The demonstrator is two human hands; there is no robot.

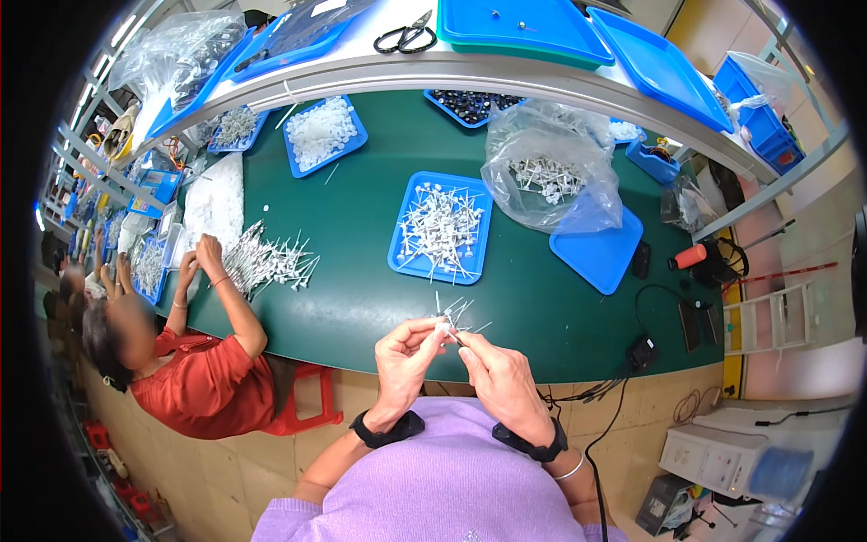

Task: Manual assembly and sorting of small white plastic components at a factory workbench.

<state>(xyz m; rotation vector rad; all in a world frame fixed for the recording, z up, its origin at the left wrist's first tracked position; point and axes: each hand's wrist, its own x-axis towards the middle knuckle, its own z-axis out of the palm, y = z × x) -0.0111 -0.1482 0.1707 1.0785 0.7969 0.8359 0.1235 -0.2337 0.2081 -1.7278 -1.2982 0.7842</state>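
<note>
Your left hand (404,363) is at the near edge of the green table (352,307), with the thumb and index finger clamped on a small white piece (442,328). The white piece is between your 2 hands, in front of the purple sweater (433,479). Your right hand (501,375) is just beside it, with the fingers together on a slender dark item (457,341) directed toward the white piece; its kind is too small to tell, and you cannot tell whether it touches the piece. Both wrists carry 1 black band each. Just beyond your fingers, a small bunch of thin sticks (463,313) lies loose on the table. Farther forward is 1 blue tray (476,184) heaped with white-tipped sticks (438,226) pointing in many directions. To its right, an open clear plastic bag (506,167) contains more sticks, and a flat blue tray (596,257) lies partly under the bag. Forward and left, another blue tray holds a heap of small white pieces (322,131). A raised shelf (357,83) spans the far side of the table and carries black-handled scissors (408,37) and several blue trays. At your left, a co-worker in a red top (203,388) has both hands beside a large pile of sticks (271,262).
</note>
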